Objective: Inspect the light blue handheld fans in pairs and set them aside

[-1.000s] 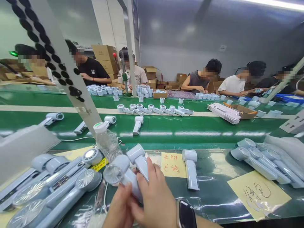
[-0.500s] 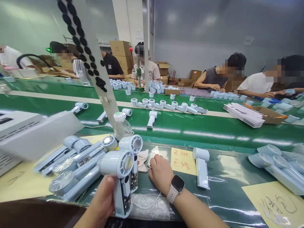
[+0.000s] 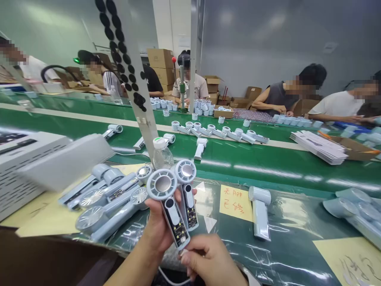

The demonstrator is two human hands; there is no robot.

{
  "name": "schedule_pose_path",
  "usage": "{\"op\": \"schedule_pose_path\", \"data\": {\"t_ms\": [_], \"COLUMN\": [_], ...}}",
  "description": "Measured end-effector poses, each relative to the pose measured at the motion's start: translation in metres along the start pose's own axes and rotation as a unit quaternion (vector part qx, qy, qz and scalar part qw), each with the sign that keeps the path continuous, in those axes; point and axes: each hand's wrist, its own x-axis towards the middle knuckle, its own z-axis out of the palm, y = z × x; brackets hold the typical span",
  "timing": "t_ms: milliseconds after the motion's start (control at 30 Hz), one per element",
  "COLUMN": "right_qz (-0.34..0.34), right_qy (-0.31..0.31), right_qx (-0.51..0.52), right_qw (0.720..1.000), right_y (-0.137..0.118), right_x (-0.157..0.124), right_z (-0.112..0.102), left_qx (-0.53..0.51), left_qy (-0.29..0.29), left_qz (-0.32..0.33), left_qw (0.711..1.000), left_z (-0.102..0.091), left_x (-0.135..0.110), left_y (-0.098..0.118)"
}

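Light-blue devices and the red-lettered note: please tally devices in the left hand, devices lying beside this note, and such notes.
Front device and rear device in the left hand: 2
Single device beside the red-lettered note: 1
Red-lettered note: 1
Total: 4

The view comes from one camera on the person's head, looking forward and down over the near edge of the surface (image 3: 241, 242). It sits close above the work: the left grip (image 3: 156, 226) and right grip (image 3: 205, 254) are nearest to it, low in the middle, with the forearms (image 3: 132, 258) reaching in from the near side. The field is wide, taking in a slanted post (image 3: 149, 133) on the left, the green belt (image 3: 247, 159) crossing from left to right, the co-workers (image 3: 272, 97) beyond it, and the far wall (image 3: 253, 43).
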Motion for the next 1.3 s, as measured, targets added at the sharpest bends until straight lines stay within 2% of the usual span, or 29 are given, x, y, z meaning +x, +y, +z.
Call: {"op": "schedule_pose_path", "data": {"t_ms": [100, 167, 267, 367, 467, 600, 667, 733, 900, 933, 1000, 1067, 1100, 1133, 1200, 1300], "right_qz": [-0.057, -0.065, -0.107, -0.146, -0.138, -0.078, -0.050, -0.041, -0.001, -0.033, -0.180, -0.345, -0.396, -0.414, -0.383, -0.254], "right_qy": [0.014, 0.000, -0.037, -0.031, -0.030, 0.012, 0.044, 0.063, 0.054, 0.049, 0.050, 0.044, 0.046, 0.055, 0.084, 0.133], "right_qx": [-0.019, -0.028, -0.085, -0.129, -0.138, 0.005, 0.067, 0.082, 0.053, 0.020, -0.056, -0.096, -0.096, -0.087, -0.088, -0.068], "right_qw": [0.998, 0.997, 0.990, 0.980, 0.980, 0.997, 0.995, 0.994, 0.997, 0.998, 0.981, 0.933, 0.912, 0.904, 0.916, 0.956], "right_y": [0.002, 0.003, 0.001, -0.005, -0.005, 0.007, 0.013, 0.014, 0.006, 0.007, 0.009, 0.011, 0.013, 0.014, 0.016, 0.016], "right_x": [0.001, 0.000, -0.004, -0.006, -0.006, -0.005, -0.005, -0.007, -0.010, -0.010, -0.008, -0.005, -0.005, -0.004, -0.003, -0.004], "right_z": [0.000, -0.003, -0.009, -0.013, -0.010, 0.001, 0.007, 0.012, 0.010, 0.008, 0.003, 0.000, -0.001, -0.002, -0.001, 0.002], "left_qx": [-0.010, -0.004, 0.012, 0.006, -0.028, -0.056, -0.033, 0.010, 0.115, 0.119, 0.095, 0.022, -0.022, -0.055, -0.076, -0.039], "left_qy": [0.001, 0.006, 0.017, 0.008, -0.010, -0.008, 0.023, 0.052, 0.035, 0.034, 0.046, 0.053, 0.057, 0.059, 0.061, 0.048], "left_qz": [0.010, 0.008, -0.004, -0.014, -0.018, -0.011, 0.012, 0.040, 0.128, 0.127, 0.105, 0.062, 0.043, 0.035, 0.029, 0.044], "left_qw": [1.000, 1.000, 1.000, 1.000, 0.999, 0.998, 0.999, 0.998, 0.984, 0.984, 0.989, 0.996, 0.997, 0.996, 0.995, 0.997], "left_z": [0.007, 0.010, 0.008, 0.005, 0.003, 0.005, 0.006, 0.007, 0.013, 0.015, 0.019, 0.022, 0.023, 0.024, 0.026, 0.029], "left_x": [0.003, 0.001, -0.002, -0.006, -0.009, -0.009, -0.007, -0.005, 0.000, 0.000, 0.000, -0.001, -0.002, -0.002, -0.003, -0.005], "left_y": [-0.003, -0.004, -0.006, -0.008, -0.007, -0.006, -0.006, -0.008, -0.009, -0.008, -0.006, -0.002, 0.000, 0.003, 0.006, 0.007]}}
